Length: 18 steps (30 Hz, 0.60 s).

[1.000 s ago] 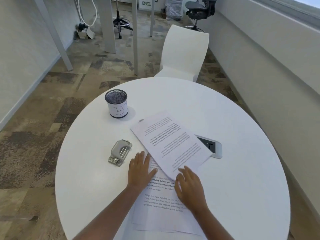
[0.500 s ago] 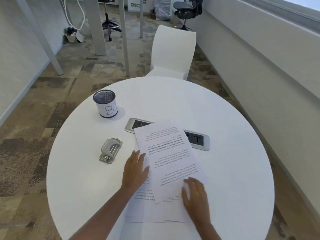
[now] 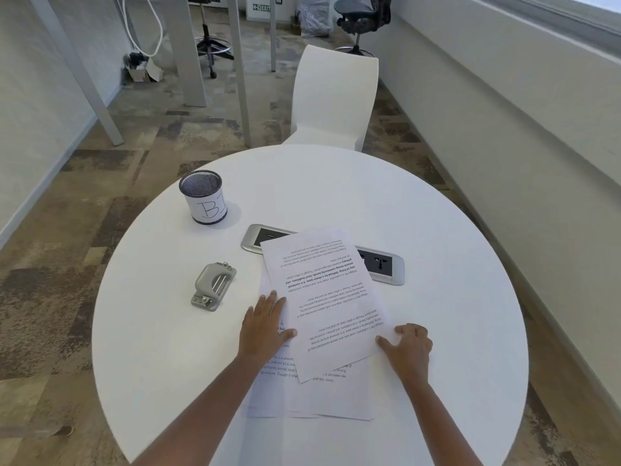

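Left hand (image 3: 265, 326) flat, fingers spread, pressing lower sheets (image 3: 322, 398) | right hand (image 3: 408, 348) loosely curled, thumb touching top sheet (image 3: 322, 297), askew on table (image 3: 437, 213) | square edges between both palms, slowly

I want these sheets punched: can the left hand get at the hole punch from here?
Probably yes. The hole punch lies on bare table just left of the left hand, which rests flat on the papers; nothing stands between them.
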Motion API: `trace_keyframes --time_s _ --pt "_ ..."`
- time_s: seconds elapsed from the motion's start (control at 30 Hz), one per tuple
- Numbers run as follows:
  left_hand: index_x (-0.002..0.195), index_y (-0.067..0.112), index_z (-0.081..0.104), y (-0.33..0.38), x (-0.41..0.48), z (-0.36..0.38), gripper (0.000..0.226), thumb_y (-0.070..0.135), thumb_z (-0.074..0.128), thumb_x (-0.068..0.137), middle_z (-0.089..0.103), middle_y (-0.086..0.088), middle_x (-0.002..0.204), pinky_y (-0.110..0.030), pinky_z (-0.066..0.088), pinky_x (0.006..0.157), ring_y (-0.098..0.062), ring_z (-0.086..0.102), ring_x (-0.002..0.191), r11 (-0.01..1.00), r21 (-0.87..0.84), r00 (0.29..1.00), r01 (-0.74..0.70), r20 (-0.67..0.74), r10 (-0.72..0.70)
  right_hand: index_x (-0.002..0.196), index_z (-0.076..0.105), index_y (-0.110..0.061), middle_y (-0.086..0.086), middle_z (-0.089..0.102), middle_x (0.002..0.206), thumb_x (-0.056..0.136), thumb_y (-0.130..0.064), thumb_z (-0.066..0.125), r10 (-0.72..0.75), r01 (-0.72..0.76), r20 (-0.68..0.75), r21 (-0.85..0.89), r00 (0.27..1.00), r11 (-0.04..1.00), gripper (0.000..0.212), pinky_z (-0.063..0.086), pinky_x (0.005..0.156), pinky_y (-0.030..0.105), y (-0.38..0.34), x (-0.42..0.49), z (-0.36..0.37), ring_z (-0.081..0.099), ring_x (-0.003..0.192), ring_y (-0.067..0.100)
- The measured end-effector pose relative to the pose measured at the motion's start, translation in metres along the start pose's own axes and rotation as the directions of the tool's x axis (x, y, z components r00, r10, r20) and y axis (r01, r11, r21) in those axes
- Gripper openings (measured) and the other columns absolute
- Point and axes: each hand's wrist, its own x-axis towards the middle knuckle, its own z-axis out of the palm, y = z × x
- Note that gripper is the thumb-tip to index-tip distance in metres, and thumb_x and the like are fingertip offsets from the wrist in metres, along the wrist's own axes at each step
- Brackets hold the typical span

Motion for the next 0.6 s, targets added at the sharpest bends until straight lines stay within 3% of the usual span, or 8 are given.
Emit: trace_keyframes --time_s 0.2,0.3,0.37,0.43,0.5,0.6 --pt "0.148 0.02 0.012 0.0 -0.001 0.001 0.073 0.05 0.044 0.091 0.0 -0.001 0.16 -0.039 0.01 0.118 -0.019 0.003 0.147 1.0 0.026 1.0 -0.001 0.004 0.001 0.101 0.062 0.002 0.011 0.039 0.133 0.078 -0.019 0.068 0.002 -0.003 0.058 0.01 0.998 1.0 0.032 0.035 0.097 0.035 0.001 0.0 0.0 0.03 0.126 0.033" --pt "0.148 0.019 0.012 0.001 -0.002 -0.001 0.073 0.05 0.044 0.091 0.0 -0.002 0.16 -0.039 0.01 0.118 -0.02 0.004 0.147 0.999 0.035 1.0 -0.003 0.009 0.003 0.078 0.06 -0.005 0.007 0.046 0.102 0.076 -0.011 0.067 -0.035 0.023 0.082 0.144 0.996 0.989 0.009 0.038 0.078 0.03 -0.003 -0.003 0.002 0.043 0.103 0.027" --pt "0.148 0.018 0.011 0.002 -0.001 -0.003 0.074 0.05 0.045 0.09 0.0 -0.003 0.16 -0.039 0.011 0.118 -0.021 0.003 0.147 0.999 0.032 1.0 -0.001 0.026 0.0 0.06 0.043 -0.015 0.001 0.045 0.075 0.076 -0.006 0.063 -0.03 0.012 0.061 0.279 0.998 0.96 0.027 0.032 0.056 0.025 -0.004 -0.006 0.002 0.043 0.079 0.023" --pt "0.148 0.017 0.01 0.004 0.0 -0.006 0.077 0.05 0.047 0.089 0.0 -0.005 0.16 -0.04 0.011 0.118 -0.023 0.004 0.147 0.999 0.042 0.999 -0.001 0.04 -0.001 0.065 0.041 -0.014 -0.002 0.043 0.065 0.08 -0.004 0.058 -0.031 0.018 0.032 0.331 0.999 0.943 0.024 0.029 0.051 0.024 -0.002 -0.008 -0.002 0.042 0.069 0.023" --pt "0.148 0.017 0.009 0.005 0.001 -0.01 0.078 0.05 0.047 0.089 0.002 -0.008 0.159 -0.039 0.012 0.118 -0.025 0.006 0.147 0.998 0.065 1.0 0.005 0.013 -0.006 0.081 0.047 -0.011 0.001 0.05 0.071 0.083 -0.003 0.054 -0.049 0.043 0.012 0.307 0.999 0.951 0.011 0.032 0.052 0.023 0.002 -0.009 -0.009 0.047 0.073 0.025" --pt "0.149 0.017 0.005 0.007 0.002 -0.022 0.076 0.047 0.045 0.091 0.002 -0.013 0.159 -0.036 0.012 0.119 -0.027 0.008 0.146 0.996 0.092 0.996 -0.003 -0.094 0.011 0.095 0.049 -0.012 0.007 0.057 0.082 0.085 0.0 0.048 -0.077 0.076 -0.007 0.269 0.997 0.96 0.015 0.035 0.056 0.023 0.01 -0.001 -0.027 0.05 0.079 0.027"
